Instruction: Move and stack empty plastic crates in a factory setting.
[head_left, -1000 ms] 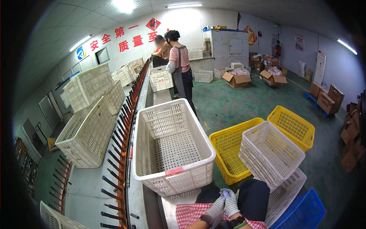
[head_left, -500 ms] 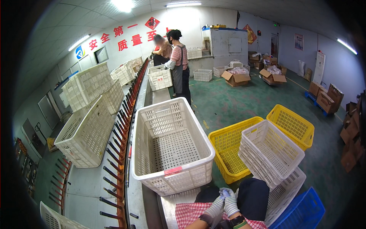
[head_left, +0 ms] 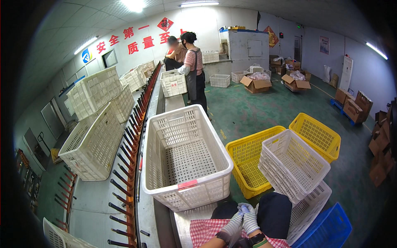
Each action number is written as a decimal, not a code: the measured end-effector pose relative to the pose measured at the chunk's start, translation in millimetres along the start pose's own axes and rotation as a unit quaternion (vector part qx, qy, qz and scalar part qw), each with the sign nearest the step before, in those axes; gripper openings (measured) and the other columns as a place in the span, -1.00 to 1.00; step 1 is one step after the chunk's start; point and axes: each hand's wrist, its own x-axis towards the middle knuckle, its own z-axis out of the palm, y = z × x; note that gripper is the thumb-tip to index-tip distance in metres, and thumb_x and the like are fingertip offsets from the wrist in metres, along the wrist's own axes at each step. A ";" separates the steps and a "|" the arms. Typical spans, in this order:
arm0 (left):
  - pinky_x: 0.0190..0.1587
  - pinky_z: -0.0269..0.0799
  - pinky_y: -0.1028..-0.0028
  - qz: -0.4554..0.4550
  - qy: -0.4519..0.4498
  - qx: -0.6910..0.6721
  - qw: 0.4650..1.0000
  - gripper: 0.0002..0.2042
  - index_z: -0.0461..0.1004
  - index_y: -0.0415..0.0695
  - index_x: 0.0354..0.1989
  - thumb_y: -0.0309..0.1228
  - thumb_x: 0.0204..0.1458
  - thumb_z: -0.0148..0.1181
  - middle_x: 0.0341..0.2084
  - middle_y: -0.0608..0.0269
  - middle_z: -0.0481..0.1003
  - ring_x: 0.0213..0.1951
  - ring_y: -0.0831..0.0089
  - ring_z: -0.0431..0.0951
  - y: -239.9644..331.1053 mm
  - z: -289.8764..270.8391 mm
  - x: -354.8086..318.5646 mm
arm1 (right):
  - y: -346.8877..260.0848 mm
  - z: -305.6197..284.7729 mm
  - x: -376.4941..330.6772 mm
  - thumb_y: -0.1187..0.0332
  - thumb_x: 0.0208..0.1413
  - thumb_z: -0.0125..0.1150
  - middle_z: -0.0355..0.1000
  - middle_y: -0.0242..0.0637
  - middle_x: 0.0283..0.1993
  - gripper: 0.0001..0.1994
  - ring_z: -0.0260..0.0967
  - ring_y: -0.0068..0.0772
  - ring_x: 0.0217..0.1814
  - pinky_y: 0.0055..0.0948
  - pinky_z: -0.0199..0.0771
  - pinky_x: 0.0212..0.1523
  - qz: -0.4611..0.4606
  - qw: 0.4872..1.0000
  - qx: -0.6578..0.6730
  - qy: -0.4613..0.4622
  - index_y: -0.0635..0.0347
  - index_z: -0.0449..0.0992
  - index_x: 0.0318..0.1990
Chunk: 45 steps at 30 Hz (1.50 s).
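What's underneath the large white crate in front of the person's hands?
A shiny metal surface shows at the near end of the large white crate; whatever lies directly beneath its base is covered and cannot be seen.

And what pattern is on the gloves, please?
Striped gloves, white and grey, best seen in the head view.

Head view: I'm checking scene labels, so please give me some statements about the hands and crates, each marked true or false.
1. The left hand and right hand are together. True.
2. The gloves are solid black. False: the gloves are pale with stripes.
3. The blue crate is left of the hands. False: the blue crate is to their right.
4. A yellow crate stands right of the large white crate. True.
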 end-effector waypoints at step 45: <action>-0.16 0.37 0.45 -0.031 0.062 0.050 0.996 -0.81 0.36 0.02 -0.18 -0.26 0.15 -0.17 -0.33 0.29 0.42 -0.32 0.45 0.38 5.9 56.4 -29.3 | -6.9 -0.5 -1.7 0.49 0.10 -0.03 0.42 -0.20 -0.27 -0.86 0.37 -0.41 -0.22 -0.52 0.39 -0.14 0.003 1.000 0.001 0.008 0.31 0.42 -0.22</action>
